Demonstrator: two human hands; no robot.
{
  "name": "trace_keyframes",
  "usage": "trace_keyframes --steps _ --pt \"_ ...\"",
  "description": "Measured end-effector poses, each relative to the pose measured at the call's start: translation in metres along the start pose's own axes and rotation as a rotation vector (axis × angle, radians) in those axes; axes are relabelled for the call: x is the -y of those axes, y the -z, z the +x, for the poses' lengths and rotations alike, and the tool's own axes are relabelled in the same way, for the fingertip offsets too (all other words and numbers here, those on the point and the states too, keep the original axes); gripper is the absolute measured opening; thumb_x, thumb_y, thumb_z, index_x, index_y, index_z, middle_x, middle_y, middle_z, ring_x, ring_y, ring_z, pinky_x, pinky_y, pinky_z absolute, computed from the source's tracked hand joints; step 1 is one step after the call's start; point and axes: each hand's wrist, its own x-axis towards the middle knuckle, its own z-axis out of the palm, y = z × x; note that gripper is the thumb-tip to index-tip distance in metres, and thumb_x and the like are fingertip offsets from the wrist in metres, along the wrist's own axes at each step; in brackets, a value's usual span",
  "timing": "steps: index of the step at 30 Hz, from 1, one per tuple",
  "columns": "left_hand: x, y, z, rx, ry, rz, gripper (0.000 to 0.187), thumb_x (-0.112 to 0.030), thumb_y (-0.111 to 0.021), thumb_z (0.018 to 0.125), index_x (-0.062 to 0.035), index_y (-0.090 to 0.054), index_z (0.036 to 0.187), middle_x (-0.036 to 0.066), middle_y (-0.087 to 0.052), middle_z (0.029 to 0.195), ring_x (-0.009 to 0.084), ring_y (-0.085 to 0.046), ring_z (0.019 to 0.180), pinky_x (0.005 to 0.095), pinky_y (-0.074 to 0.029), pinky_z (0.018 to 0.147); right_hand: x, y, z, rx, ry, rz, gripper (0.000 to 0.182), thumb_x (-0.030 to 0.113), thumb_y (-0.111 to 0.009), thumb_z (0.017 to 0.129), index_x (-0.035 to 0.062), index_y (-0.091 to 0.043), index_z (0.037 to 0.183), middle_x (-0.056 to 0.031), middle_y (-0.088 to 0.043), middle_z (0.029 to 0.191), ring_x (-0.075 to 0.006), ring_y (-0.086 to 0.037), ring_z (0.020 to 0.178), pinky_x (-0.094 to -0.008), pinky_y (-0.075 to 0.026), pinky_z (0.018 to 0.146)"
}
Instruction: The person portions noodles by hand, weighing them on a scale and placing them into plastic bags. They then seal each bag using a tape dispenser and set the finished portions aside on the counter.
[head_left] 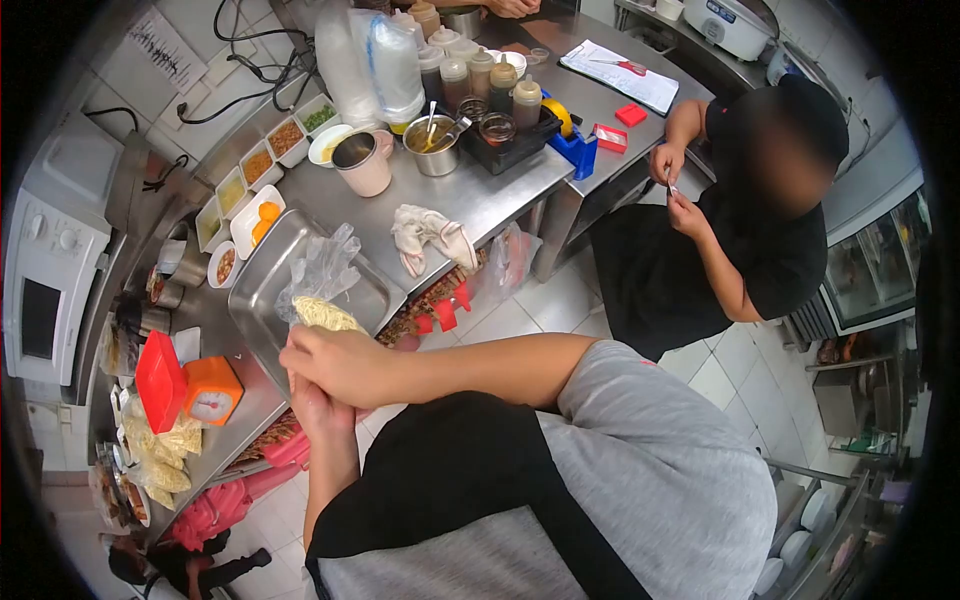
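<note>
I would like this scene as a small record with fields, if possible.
Right hand: holding clear plastic bag with pale yellow food
Left hand: against right hand, grip partly hidden
Bag position: over rectangular steel tray
Cloth: crumpled white fabric, on steel counter
Scale: orange kitchen scale, round dial
Co-worker: person in black clothes, hands together

The steel counter carries a metal tray, rumpled cloth, pink jug and orange scale.
</note>
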Motion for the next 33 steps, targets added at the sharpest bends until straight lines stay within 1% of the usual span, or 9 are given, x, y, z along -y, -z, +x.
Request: trace_keyframes --steps 6,9,12,15,21,24,27,30,33 --pt "0.006 -0.020 -0.008 -0.075 -0.022 0.104 0.027 -0.006 -0.035 0.095 -0.0084 -0.044 0.120 0.012 -0.051 0.118 0.0249 -0.053 0.110 0.0384 -0.047 0.093 -0.022 -0.011 -0.010 -0.092 0.049 -0.001 0.021 0.011 -0.060 0.073 0.0062 -0.054 0.092 -0.0128 -0.057 0.089 -0.0314 -0.060 0.083 -0.0404 -0.050 0.071" --pt "0.006 -0.025 -0.011 -0.090 -0.034 0.116 0.019 -0.004 -0.038 0.095 -0.0064 -0.047 0.111 0.010 -0.054 0.111 0.0217 -0.057 0.102 0.0353 -0.049 0.089 -0.025 -0.011 -0.011 -0.172 0.054 0.063 0.024 0.008 -0.060 0.072 0.0056 -0.053 0.095 -0.0132 -0.058 0.088 -0.0310 -0.060 0.080 -0.0403 -0.050 0.070" --pt "0.005 -0.001 -0.007 0.026 -0.108 0.402 0.014 -0.004 -0.044 0.094 -0.0051 -0.050 0.106 0.009 -0.058 0.105 0.0168 -0.058 0.094 0.0314 -0.049 0.084 -0.027 0.005 -0.009 -0.230 -0.019 0.179 0.027 0.004 -0.059 0.073 0.0044 -0.051 0.099 -0.0139 -0.058 0.087 -0.0313 -0.059 0.078 -0.0390 -0.049 0.067" --pt "0.005 0.000 -0.009 0.060 -0.173 0.416 0.009 -0.009 -0.052 0.094 -0.0045 -0.051 0.102 0.004 -0.058 0.100 0.0117 -0.056 0.092 0.0285 -0.047 0.082 -0.022 0.019 -0.010 -0.101 -0.158 0.284 0.028 0.001 -0.057 0.073 0.0036 -0.049 0.100 -0.0137 -0.056 0.085 -0.0297 -0.058 0.075 -0.0368 -0.048 0.065" --pt "0.003 0.001 -0.019 0.193 -0.107 0.351 0.010 -0.011 -0.051 0.095 -0.0053 -0.051 0.103 0.004 -0.057 0.100 0.0121 -0.056 0.092 0.0284 -0.046 0.084 -0.033 0.031 -0.011 0.070 -0.238 0.473 0.017 0.000 -0.060 0.073 0.0032 -0.052 0.087 -0.0071 -0.056 0.076 -0.0154 -0.057 0.065 -0.0303 -0.046 0.058" --pt "0.001 0.017 -0.017 0.304 0.041 0.264 0.011 -0.012 -0.051 0.095 -0.0050 -0.051 0.104 0.004 -0.058 0.101 0.0126 -0.056 0.094 0.0287 -0.046 0.086 -0.036 0.034 -0.016 0.091 -0.309 0.567 0.010 0.000 -0.062 0.073 0.0033 -0.054 0.079 -0.0051 -0.057 0.074 -0.0118 -0.057 0.064 -0.0286 -0.046 0.056" --pt "0.001 0.004 -0.024 0.230 0.116 0.243 0.013 -0.013 -0.051 0.095 -0.0031 -0.052 0.104 0.005 -0.057 0.093 0.0115 -0.054 0.082 0.0255 -0.046 0.077 -0.040 0.036 -0.017 0.081 -0.303 0.541 0.007 0.001 -0.063 0.074 0.0034 -0.057 0.077 -0.0051 -0.057 0.074 -0.0136 -0.058 0.063 -0.0286 -0.047 0.057" --pt "0.008 -0.002 -0.022 0.216 0.042 0.206 0.014 -0.014 -0.049 0.096 -0.0027 -0.052 0.104 0.006 -0.058 0.094 0.0122 -0.055 0.084 0.0263 -0.047 0.078 -0.039 0.028 -0.020 -0.017 -0.147 0.278 0.008 0.002 -0.064 0.073 0.0028 -0.059 0.080 -0.0069 -0.058 0.081 -0.0167 -0.060 0.066 -0.0286 -0.049 0.060" --pt "0.008 -0.005 -0.020 0.124 -0.001 0.114 0.013 -0.014 -0.049 0.096 -0.0025 -0.052 0.102 0.007 -0.059 0.096 0.0129 -0.056 0.086 0.0271 -0.047 0.078 -0.038 0.013 -0.025 -0.165 0.080 0.240 0.012 0.004 -0.065 0.073 0.0024 -0.061 0.084 -0.0090 -0.056 0.090 -0.0204 -0.060 0.071 -0.0297 -0.050 0.064"
